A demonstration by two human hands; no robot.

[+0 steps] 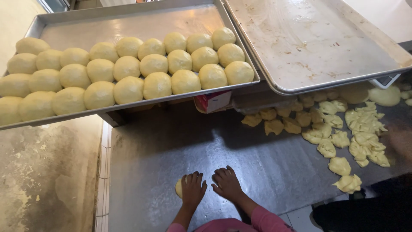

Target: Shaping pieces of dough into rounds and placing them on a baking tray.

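Observation:
My left hand lies palm down on a piece of yellow dough on the dark steel table; only the dough's left edge shows past the fingers. My right hand rests flat on the table beside it, and whether anything is under it is hidden. A pile of rough cut dough pieces lies to the right. Smooth round dough balls fill the near half of a metal tray at the upper left.
A second metal tray, bare and smeared, sits at the upper right, overhanging the table. A red and white box lies under the trays' edges. A worn floor lies left of the table. A dark shape sits bottom right.

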